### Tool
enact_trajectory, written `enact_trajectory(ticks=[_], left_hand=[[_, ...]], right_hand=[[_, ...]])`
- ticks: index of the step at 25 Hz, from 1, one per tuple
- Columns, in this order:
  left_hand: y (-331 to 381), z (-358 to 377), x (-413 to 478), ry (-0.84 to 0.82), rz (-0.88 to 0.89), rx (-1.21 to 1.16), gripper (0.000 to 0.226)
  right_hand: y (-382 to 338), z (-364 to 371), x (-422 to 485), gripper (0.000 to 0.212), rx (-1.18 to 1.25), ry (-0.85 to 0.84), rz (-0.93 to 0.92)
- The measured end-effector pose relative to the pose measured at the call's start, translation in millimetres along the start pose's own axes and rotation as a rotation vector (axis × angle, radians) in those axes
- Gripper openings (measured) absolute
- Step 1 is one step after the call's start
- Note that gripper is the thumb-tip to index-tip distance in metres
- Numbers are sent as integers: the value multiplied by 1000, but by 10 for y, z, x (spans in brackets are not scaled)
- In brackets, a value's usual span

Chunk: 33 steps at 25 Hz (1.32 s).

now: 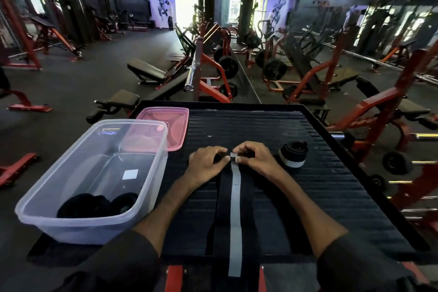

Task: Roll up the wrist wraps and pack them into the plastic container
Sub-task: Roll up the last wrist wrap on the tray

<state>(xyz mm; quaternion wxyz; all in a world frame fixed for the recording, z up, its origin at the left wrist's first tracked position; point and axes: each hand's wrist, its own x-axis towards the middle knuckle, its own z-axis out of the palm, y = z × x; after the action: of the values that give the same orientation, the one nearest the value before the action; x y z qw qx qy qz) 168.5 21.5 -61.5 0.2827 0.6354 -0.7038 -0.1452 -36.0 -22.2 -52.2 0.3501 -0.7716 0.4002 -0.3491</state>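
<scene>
Plastic container (47, 227): dark rolled wraps (94, 205) already inside, at its near end. Right of the container, left hand (208, 161) and right hand (256, 159) both pinch the far end of a flat wrist wrap (234, 208) (grey stripe up). Farther right, a finished roll (294, 154) waits. Step judged: starting the roll. Next: tight, even turns, then transfer into the container.
</scene>
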Motion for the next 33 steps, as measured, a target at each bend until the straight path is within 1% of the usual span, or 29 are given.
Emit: enact_trajectory(ticks=[1,4,7,8,9,11,14,15,17,20,22,23,25,27,28,30,33], left_hand=[[-9,-2,-1,-12,21,37,45],[-20,-25,16,-27,47,22,37],[-9,-35,-4,-44,96,-60,49],[-20,-32,-15,-15,121,-117,51],[-28,-33,-24,17,144,-175,48],[-25,-46,-29,94,201,-251,35],[26,-81,-43,227,317,-251,29],[47,-96,-53,266,347,-255,28],[58,-111,-55,336,390,-261,27],[52,-120,-75,376,433,-224,26],[67,-134,-68,338,398,-236,27],[84,-147,-62,276,329,-287,28],[111,-179,-42,90,168,-391,30],[113,-194,-22,-80,89,-497,30],[111,-204,-21,-127,66,-537,31],[133,-239,-31,-162,40,-574,31],[142,-271,-27,-167,65,-555,31]], right_hand=[[-1,-17,-4,19,40,3,-18],[-17,-51,-9,24,142,8,-38],[-57,-53,-4,34,243,-19,-40],[-80,-54,-9,37,271,-24,-13],[-113,-64,-15,39,303,-35,24],[-209,-120,-23,41,388,-48,139],[-315,-219,-22,34,681,-37,357],[-331,-227,-18,32,693,-29,401],[-302,-204,-13,26,530,-52,426],[-251,-138,-11,25,313,-126,386],[-253,-146,-28,26,278,-133,350],[-257,-158,-42,26,274,-117,328],[-245,-164,-61,24,274,-83,267],[-243,-168,-79,24,283,-75,190],[-248,-166,-86,25,291,-80,144],[-257,-175,-99,25,302,-83,71],[-288,-194,-103,26,301,-55,9]])
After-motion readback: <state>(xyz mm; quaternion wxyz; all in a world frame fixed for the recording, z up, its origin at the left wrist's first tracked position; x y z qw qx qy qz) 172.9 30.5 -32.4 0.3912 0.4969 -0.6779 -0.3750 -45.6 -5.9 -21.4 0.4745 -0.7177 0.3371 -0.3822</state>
